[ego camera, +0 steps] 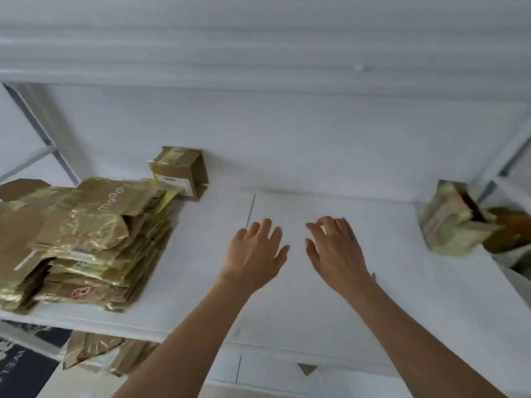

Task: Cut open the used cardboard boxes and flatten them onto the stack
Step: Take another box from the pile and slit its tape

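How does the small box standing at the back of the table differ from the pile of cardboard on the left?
The small box keeps its box shape, with one end open; the pile is cardboard pressed flat in layers. The small box is a single piece by the wall; the pile holds many pieces and reaches the table's near left edge. Both are brown cardboard with shiny yellowish tape and lie untouched by either hand.

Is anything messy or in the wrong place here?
Yes. The stack of flattened brown cardboard boxes on the white table is ragged and overhangs its left edge. More crumpled cardboard lies on the floor below.
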A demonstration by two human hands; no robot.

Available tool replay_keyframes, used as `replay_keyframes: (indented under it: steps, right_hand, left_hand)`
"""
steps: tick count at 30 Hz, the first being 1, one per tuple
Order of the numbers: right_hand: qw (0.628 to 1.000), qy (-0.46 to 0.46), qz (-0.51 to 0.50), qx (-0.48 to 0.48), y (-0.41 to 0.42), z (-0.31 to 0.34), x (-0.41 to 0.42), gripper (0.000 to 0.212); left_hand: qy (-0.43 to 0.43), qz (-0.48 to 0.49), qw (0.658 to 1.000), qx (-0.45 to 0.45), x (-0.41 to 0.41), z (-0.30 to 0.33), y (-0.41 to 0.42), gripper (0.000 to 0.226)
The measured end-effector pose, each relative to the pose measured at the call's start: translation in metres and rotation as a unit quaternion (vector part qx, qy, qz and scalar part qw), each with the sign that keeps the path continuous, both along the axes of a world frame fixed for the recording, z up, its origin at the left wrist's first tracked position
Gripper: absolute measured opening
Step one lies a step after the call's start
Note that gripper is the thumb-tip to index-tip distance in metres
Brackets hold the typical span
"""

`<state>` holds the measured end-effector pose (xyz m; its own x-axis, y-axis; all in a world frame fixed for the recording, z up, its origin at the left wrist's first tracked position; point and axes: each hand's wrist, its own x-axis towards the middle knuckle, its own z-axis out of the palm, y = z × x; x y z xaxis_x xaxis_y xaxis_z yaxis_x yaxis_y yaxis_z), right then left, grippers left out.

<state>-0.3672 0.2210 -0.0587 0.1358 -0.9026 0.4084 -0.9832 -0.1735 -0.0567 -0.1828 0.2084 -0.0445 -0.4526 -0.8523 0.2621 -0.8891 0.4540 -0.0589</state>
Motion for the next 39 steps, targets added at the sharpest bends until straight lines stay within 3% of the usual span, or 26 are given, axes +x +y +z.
replay_keyframes:
  steps: [8, 12, 14, 16, 19, 21, 26, 31, 33, 35, 37, 39]
  right_hand:
    - [0.987, 0.026, -0.13, 0.086, 0.057, -0.027, -0.236, 0.03]
    - [0.976, 0.048, -0.177, 0.115, 0.064, -0.029, -0.313, 0.027]
    - [0.979, 0.036, -0.183, 0.086, 0.054, -0.029, -0.339, 0.027]
    - [0.979, 0.024, -0.195, 0.049, 0.036, -0.03, -0.359, 0.042]
    - [0.975, 0.019, -0.209, 0.073, 0.01, -0.04, -0.377, 0.079]
    - [0.972, 0.009, -0.219, 0.086, -0.006, -0.053, -0.381, 0.087]
    - [0.985, -0.045, -0.16, 0.045, -0.016, -0.069, -0.367, 0.037]
    - [0.971, -0.239, 0.009, 0.007, -0.006, -0.036, -0.299, 0.04]
    - [0.927, -0.369, 0.064, 0.009, -0.005, -0.022, -0.258, 0.034]
    - [0.827, -0.553, 0.063, 0.073, -0.002, -0.012, -0.214, 0.024]
    - [0.645, -0.738, 0.043, 0.192, 0.002, -0.012, -0.17, 0.015]
    - [0.478, -0.83, 0.025, 0.286, 0.009, -0.021, -0.131, 0.017]
  left_hand:
    - [0.008, -0.03, 0.998, 0.058, -0.233, -0.027, 0.028, 0.044]
    - [0.012, -0.032, 0.997, 0.07, -0.309, -0.032, 0.036, 0.04]
    - [0.005, -0.032, 0.997, 0.067, -0.331, -0.033, 0.033, 0.039]
    - [0.006, -0.03, 0.998, 0.057, -0.346, -0.035, 0.025, 0.039]
    - [0.002, -0.026, 0.999, 0.034, -0.356, -0.044, 0.014, 0.038]
    - [-0.002, -0.025, 0.999, 0.021, -0.357, -0.051, 0.008, 0.038]
    - [-0.005, 0.016, 0.999, 0.046, -0.329, -0.063, 0.011, 0.038]
    - [0.028, 0.098, 0.992, 0.079, -0.261, -0.05, 0.028, 0.046]
    - [0.09, 0.133, 0.982, 0.096, -0.227, -0.038, 0.036, 0.055]
    - [0.21, 0.16, 0.958, 0.11, -0.195, -0.025, 0.046, 0.064]
    - [0.346, 0.168, 0.919, 0.09, -0.168, -0.01, 0.055, 0.071]
    - [0.389, 0.175, 0.903, 0.055, -0.145, 0.001, 0.063, 0.07]
